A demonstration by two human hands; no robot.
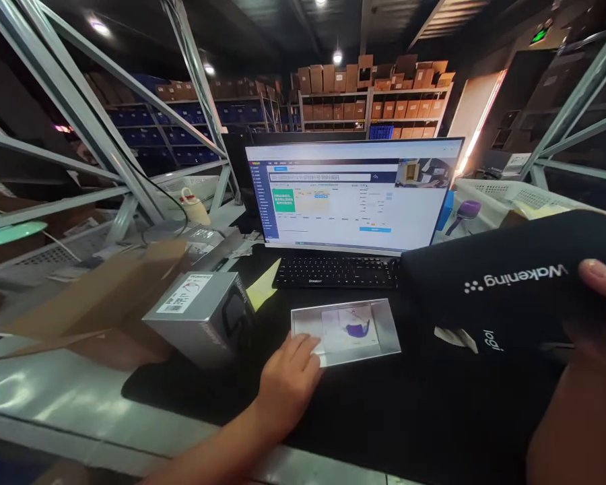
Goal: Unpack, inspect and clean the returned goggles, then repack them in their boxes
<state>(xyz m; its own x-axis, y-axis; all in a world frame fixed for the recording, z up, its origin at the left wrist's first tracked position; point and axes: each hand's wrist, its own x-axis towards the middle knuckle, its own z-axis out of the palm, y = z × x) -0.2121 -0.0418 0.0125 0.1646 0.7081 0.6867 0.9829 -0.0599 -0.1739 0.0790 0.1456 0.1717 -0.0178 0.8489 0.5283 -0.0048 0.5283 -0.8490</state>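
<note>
My left hand (287, 377) rests on the black desk mat (363, 411), fingers stretched out onto the near left corner of a shallow grey box lid (346, 330) with a purple print inside. My right hand (598, 316) is closed on a black "Wakening" pouch (505, 283) and holds it up at the right, thumb on top. A grey product box (202, 313) lies just left of my left hand.
A black keyboard (336, 271) and a lit monitor (353, 195) stand behind the lid. An open brown carton (95, 303) lies at the left. Steel rack struts (81, 101) rise on both sides. Shelves of cartons (374, 94) fill the back.
</note>
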